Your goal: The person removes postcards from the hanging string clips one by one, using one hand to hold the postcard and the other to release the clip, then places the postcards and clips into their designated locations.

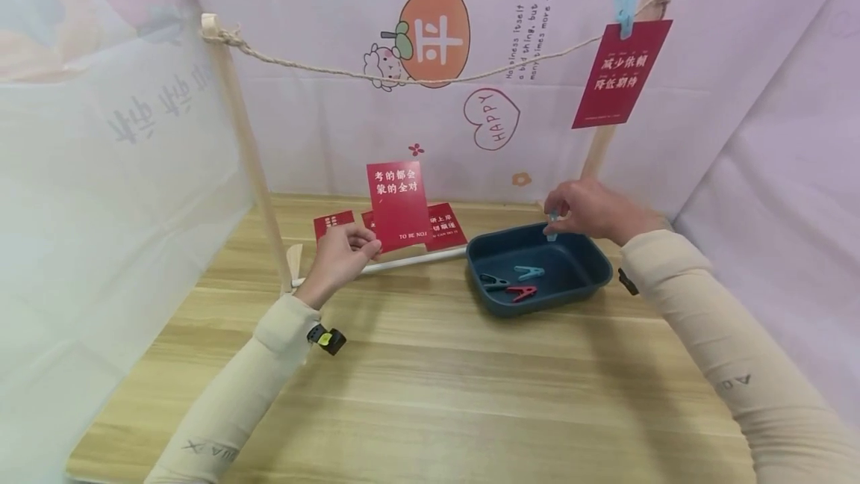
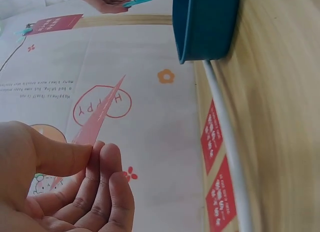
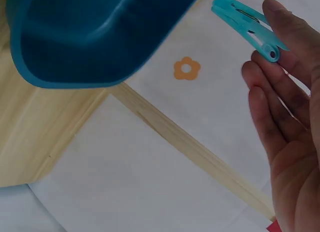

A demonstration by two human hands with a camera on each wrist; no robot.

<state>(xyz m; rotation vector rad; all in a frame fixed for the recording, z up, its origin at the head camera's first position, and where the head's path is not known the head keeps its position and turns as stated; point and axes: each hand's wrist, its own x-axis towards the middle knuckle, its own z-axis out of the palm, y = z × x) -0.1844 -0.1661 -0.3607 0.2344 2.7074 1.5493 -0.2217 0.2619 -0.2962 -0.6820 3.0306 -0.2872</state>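
Between thumb and fingers, my left hand [image 1: 343, 256] pinches the lower left corner of a red card [image 1: 399, 208] with white lettering, held upright above the table. The left wrist view shows this card [image 2: 97, 119] nearly edge-on. My right hand [image 1: 591, 208] is over the back right of a dark blue basin [image 1: 493, 306] and pinches a light blue clothespin [image 3: 247, 27]. Inside the basin lie a light blue clothespin [image 1: 529, 272], a red clothespin [image 1: 521, 292] and a dark clothespin [image 1: 494, 281]. Another red card [image 1: 621, 75] hangs from the rope by a light blue clothespin [image 1: 625, 12].
A sagging rope [image 1: 416, 81] runs between a left wooden post [image 1: 242, 133] and a right wooden post [image 1: 598, 151]. Behind a white rod [image 1: 416, 259] on the wooden table [image 1: 430, 379], several red cards [image 1: 446, 226] lie flat. Patterned cloth [image 1: 322, 140] stands behind.
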